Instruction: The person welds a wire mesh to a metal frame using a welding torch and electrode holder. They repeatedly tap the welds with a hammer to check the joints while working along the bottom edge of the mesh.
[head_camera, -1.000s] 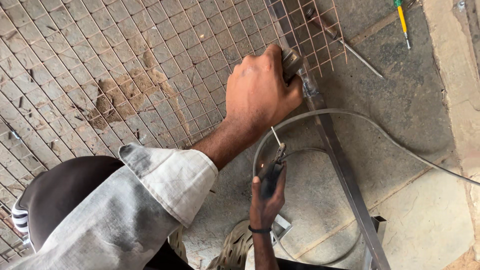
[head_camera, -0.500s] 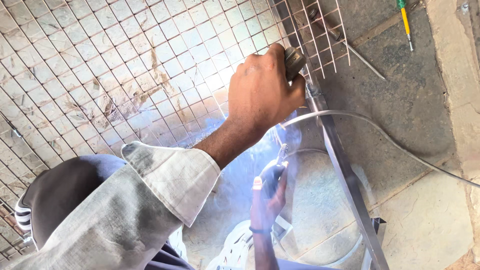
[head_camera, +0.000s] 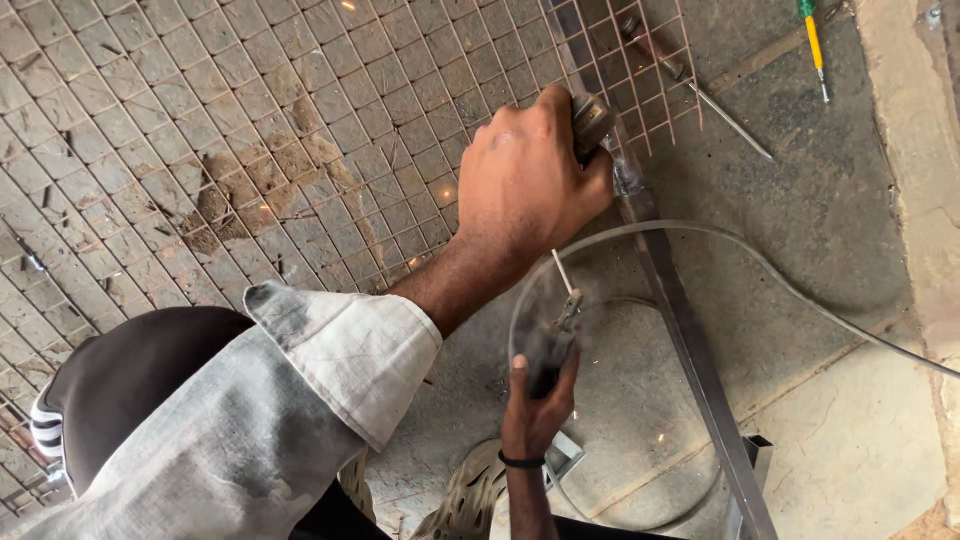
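Fingers (head_camera: 560, 108) of our left hand (head_camera: 525, 190) curl tightly around a small dark tool (head_camera: 592, 120), pressing it onto the wire mesh (head_camera: 200, 120) where it meets a flat metal bar (head_camera: 690, 340). Our left forearm and its rolled grey sleeve (head_camera: 300, 400) cross the middle of the view and hide the mesh beneath them. Lower down, our right hand (head_camera: 535, 410) grips a welding electrode holder (head_camera: 555, 340), fingers wrapped shut, its thin rod (head_camera: 562, 270) pointing up towards the bar. A grey cable (head_camera: 800, 290) loops over the concrete floor (head_camera: 840, 200). Farther off lie a screwdriver (head_camera: 812, 40) and a hammer (head_camera: 690, 80), well apart from both hands.
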